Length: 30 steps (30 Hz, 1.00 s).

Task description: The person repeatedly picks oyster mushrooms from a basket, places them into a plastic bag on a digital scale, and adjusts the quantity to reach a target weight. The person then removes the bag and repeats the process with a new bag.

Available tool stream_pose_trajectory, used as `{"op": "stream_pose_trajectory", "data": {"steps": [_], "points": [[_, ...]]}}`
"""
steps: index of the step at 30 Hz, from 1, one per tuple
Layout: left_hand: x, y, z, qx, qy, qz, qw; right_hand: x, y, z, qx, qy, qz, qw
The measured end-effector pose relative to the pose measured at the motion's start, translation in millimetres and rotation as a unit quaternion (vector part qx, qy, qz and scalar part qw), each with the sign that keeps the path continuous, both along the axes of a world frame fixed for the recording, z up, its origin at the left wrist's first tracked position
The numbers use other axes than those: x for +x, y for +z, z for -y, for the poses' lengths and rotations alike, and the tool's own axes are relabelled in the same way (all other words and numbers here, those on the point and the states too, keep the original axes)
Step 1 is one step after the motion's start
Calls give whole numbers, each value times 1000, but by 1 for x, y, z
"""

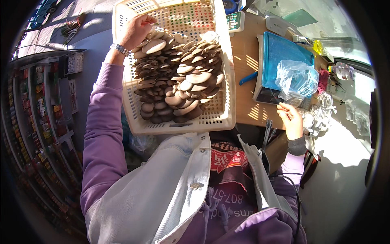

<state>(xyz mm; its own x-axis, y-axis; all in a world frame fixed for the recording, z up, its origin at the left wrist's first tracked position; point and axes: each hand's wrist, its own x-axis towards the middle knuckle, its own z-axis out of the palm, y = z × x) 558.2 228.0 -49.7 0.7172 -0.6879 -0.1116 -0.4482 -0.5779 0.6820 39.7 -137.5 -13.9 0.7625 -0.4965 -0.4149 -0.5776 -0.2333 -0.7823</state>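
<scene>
A white plastic crate [230, 91] with slotted walls stands before me, holding overlapping clusters of grey-brown oyster mushrooms [186, 77]. My left hand [135, 32], with a metal bracelet at its wrist, hangs over the crate's left side beside the upper mushrooms. Its fingers are bent, and whether they pinch anything is hard to make out. On the right, my right hand [291, 119] is raised below a clear plastic bag [294, 79], thumb and fingers slightly apart with nothing visible between them. The bag lies on a blue tray [283, 58] atop what looks like a weighing scale [265, 98].
A wooden table [243, 114] bears the scale and a blue-handled tool [248, 78]. Crumpled clear bags [320, 113] hang at the table's right end. Shelves of packaged goods [39, 122] line the left. A thin black cable [297, 195] runs by my right arm.
</scene>
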Motion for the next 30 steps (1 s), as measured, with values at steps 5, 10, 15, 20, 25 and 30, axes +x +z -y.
{"op": "stream_pose_trajectory", "data": {"steps": [5, 10, 15, 20, 25, 30], "points": [[-161, 36, -15, -193, 76, -239, 949, 68, 34, -6, 59, 126, 54, 989], [-306, -16, 4, -254, 243, -490, 798, 90, 59, -22, 32, 203, 120, 971], [-358, -16, 53, -353, 478, -665, 453, 53, 62, -10, 47, 196, 107, 974], [-356, -65, 104, -301, 592, -651, 368, 13, 62, 10, 59, 161, 111, 979], [-344, -137, 116, -269, 597, -588, 474, -11, 65, 25, 75, 145, 120, 979], [-340, -150, 132, -318, 648, -546, 425, -40, 52, 43, 93, 99, 119, 984]]}}
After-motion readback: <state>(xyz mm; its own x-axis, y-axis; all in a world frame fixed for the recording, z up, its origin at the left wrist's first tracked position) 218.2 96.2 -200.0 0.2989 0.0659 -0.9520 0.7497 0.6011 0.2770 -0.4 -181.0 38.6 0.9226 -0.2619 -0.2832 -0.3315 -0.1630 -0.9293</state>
